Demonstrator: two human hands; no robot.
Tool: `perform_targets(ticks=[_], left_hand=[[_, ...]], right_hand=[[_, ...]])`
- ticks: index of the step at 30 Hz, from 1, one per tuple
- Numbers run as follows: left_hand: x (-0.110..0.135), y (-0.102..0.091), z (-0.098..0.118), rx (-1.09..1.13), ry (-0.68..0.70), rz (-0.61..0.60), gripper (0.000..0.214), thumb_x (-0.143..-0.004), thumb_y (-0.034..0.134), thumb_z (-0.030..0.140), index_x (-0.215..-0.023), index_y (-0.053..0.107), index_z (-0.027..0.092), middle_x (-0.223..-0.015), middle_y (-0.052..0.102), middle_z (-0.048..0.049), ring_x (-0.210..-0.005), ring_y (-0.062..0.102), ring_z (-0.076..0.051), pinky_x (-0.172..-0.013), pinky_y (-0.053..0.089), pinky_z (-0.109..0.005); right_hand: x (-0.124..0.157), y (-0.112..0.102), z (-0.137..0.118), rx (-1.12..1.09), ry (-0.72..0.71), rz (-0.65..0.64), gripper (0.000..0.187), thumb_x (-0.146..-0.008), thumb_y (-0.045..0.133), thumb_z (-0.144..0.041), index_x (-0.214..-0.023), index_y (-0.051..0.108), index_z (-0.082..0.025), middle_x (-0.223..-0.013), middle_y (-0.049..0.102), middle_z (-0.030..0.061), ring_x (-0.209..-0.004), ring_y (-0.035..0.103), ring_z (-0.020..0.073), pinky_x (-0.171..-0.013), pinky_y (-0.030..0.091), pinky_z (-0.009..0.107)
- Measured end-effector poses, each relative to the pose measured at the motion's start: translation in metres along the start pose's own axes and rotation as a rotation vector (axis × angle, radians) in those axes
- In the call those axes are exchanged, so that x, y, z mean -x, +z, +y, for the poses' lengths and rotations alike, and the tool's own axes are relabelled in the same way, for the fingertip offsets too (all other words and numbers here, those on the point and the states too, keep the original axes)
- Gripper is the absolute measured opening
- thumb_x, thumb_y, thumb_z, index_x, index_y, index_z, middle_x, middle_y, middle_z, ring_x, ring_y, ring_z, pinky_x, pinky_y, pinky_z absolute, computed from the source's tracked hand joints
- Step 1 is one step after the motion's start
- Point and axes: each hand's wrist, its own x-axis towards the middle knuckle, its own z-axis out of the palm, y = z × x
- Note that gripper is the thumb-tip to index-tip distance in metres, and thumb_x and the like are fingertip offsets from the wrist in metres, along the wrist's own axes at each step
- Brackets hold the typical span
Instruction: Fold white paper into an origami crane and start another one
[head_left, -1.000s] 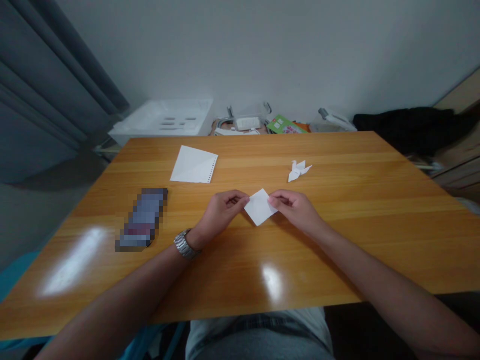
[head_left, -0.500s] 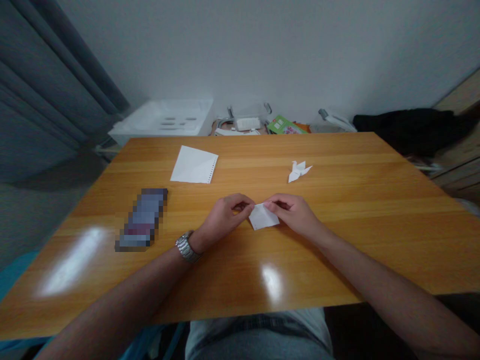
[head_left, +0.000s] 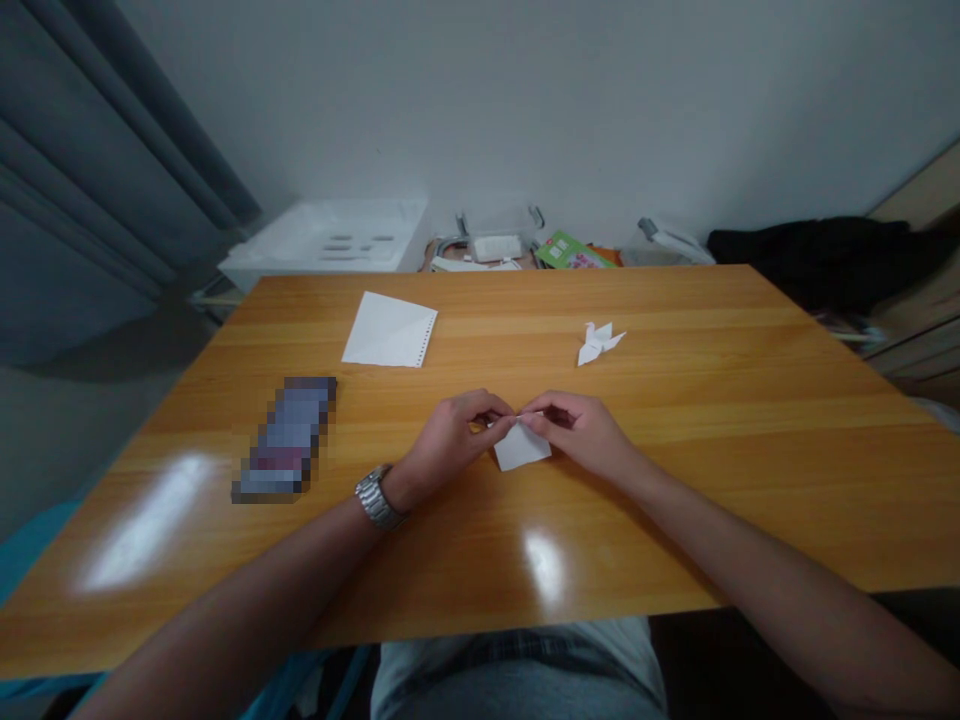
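Observation:
A small folded piece of white paper (head_left: 522, 447) is pinched along its far edge by both hands, low over the table. My left hand (head_left: 459, 436), with a metal watch (head_left: 379, 497) on its wrist, has thumb and forefinger closed on the paper's upper left part. From the other side, my right hand (head_left: 582, 430) grips the upper right part between thumb and fingers. The fingertips of both hands nearly meet and hide the paper's far edge. Beyond my right hand lies a white folded paper bird (head_left: 598, 343).
On the glossy wooden table (head_left: 480, 560), a white sheet with a perforated edge (head_left: 390, 330) lies at the back left. A blurred-out phone-like object (head_left: 286, 438) rests left of my arm. Behind the table are a white box (head_left: 337, 235) and a green booklet (head_left: 568, 251).
My right hand's fingertips have shifted left, closer to the left ones. The paper has moved slightly left and nearer to me, and both hands still hold it.

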Motion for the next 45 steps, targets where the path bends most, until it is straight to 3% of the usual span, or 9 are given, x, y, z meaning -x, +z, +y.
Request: perform_targets(ticks=[5, 13, 19, 27, 32, 37, 41, 45], left_hand=[[0.001, 0.002, -0.001, 0.024, -0.052, -0.001, 0.016, -0.094, 0.066, 0.030, -0.091, 0.072, 0.016, -0.087, 0.074, -0.0028, -0.078, 0.068, -0.013, -0.071, 0.053, -0.022], [-0.002, -0.002, -0.001, 0.137, -0.167, 0.071, 0.022, -0.092, 0.067, 0.035, -0.088, 0.074, 0.015, -0.086, 0.077, -0.0034, -0.076, 0.069, -0.014, -0.068, 0.053, -0.022], [-0.004, -0.007, -0.003, 0.155, -0.199, 0.074, 0.022, -0.092, 0.067, 0.035, -0.086, 0.074, 0.015, -0.083, 0.077, -0.0035, -0.073, 0.068, -0.013, -0.064, 0.051, -0.021], [-0.003, -0.005, -0.011, 0.135, -0.209, 0.055, 0.025, -0.093, 0.065, 0.038, -0.087, 0.072, 0.015, -0.081, 0.075, -0.0028, -0.070, 0.066, -0.013, -0.062, 0.050, -0.020], [-0.002, -0.002, -0.018, 0.031, -0.140, 0.048, 0.023, -0.096, 0.061, 0.037, -0.097, 0.072, 0.017, -0.090, 0.074, -0.0036, -0.080, 0.068, -0.014, -0.072, 0.054, -0.024], [-0.002, -0.004, -0.016, -0.186, 0.057, 0.041, 0.027, -0.096, 0.062, 0.031, -0.121, 0.066, 0.020, -0.114, 0.067, -0.0076, -0.104, 0.064, -0.020, -0.095, 0.053, -0.035], [0.001, -0.005, -0.012, -0.348, 0.218, -0.083, 0.030, -0.098, 0.060, 0.032, -0.125, 0.064, 0.021, -0.125, 0.062, -0.0108, -0.116, 0.059, -0.024, -0.103, 0.050, -0.041], [0.005, -0.002, -0.011, -0.446, 0.260, -0.239, 0.042, -0.098, 0.060, 0.037, -0.137, 0.058, 0.021, -0.136, 0.059, -0.0129, -0.125, 0.056, -0.027, -0.111, 0.045, -0.044]], right_hand=[[0.000, -0.001, -0.001, 0.073, -0.037, 0.016, 0.021, -0.092, 0.066, -0.038, -0.089, 0.076, -0.020, -0.086, 0.076, 0.0038, -0.079, 0.068, 0.0180, -0.072, 0.050, 0.029], [-0.004, -0.005, 0.007, -0.025, 0.037, 0.077, 0.025, -0.089, 0.069, -0.043, -0.088, 0.077, -0.019, -0.085, 0.077, 0.0041, -0.076, 0.068, 0.0184, -0.070, 0.051, 0.030], [-0.006, -0.008, 0.009, -0.080, 0.061, 0.060, 0.026, -0.090, 0.068, -0.044, -0.095, 0.078, -0.020, -0.097, 0.079, 0.0051, -0.088, 0.070, 0.0203, -0.081, 0.052, 0.032], [-0.006, -0.011, 0.012, 0.048, 0.041, 0.062, 0.031, -0.093, 0.063, -0.047, -0.088, 0.076, -0.019, -0.087, 0.077, 0.0044, -0.080, 0.067, 0.0199, -0.074, 0.049, 0.031], [-0.007, -0.009, 0.013, 0.119, 0.033, 0.068, 0.032, -0.094, 0.061, -0.046, -0.087, 0.074, -0.018, -0.085, 0.076, 0.0043, -0.078, 0.067, 0.0199, -0.072, 0.049, 0.031], [-0.009, -0.011, 0.015, 0.295, -0.010, 0.097, 0.027, -0.096, 0.059, -0.041, -0.089, 0.075, -0.021, -0.087, 0.077, 0.0035, -0.078, 0.068, 0.0202, -0.072, 0.048, 0.032], [-0.013, -0.014, 0.019, 0.462, -0.088, 0.107, 0.024, -0.097, 0.059, -0.036, -0.087, 0.075, -0.021, -0.084, 0.075, 0.0051, -0.077, 0.065, 0.0204, -0.072, 0.046, 0.033], [-0.016, -0.015, 0.024, 0.545, -0.141, 0.113, 0.021, -0.096, 0.060, -0.030, -0.087, 0.076, -0.020, -0.085, 0.072, 0.0067, -0.080, 0.063, 0.0210, -0.072, 0.046, 0.033]])
